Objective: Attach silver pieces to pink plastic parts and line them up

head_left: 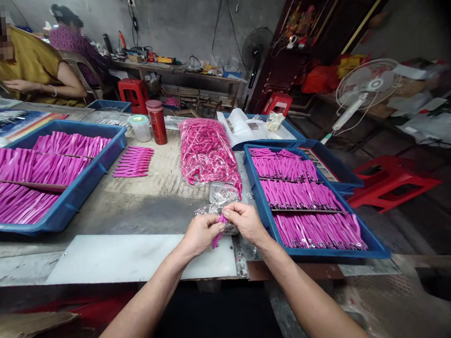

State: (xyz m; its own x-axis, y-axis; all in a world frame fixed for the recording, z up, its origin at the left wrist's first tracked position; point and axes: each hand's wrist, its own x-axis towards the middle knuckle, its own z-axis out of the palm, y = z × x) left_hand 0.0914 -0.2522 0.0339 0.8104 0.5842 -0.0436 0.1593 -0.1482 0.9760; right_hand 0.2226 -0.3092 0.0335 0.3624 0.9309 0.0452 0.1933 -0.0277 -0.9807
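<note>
My left hand (201, 234) is closed around a slim magenta plastic handle (217, 238), whose lower end sticks out below the fingers. At the handle's upper end, my right hand (246, 222) pinches with thumb and forefinger; any small part there is hidden. Just beyond my hands lie a clear plastic bag of small metal parts (207, 210) and a clear container (223, 191). Behind these sits a large clear bag full of bright pink pieces (208, 147). Similar handles lie in a neat row (134, 162) on the table, to the left.
Blue trays packed with magenta handles stand at left (50, 220) and right (329, 256). A white board (138, 256) lies along the front edge. A red tumbler (157, 123) and a lidded tub (140, 129) stand farther back. A co-worker in yellow (37, 59) sits at far left.
</note>
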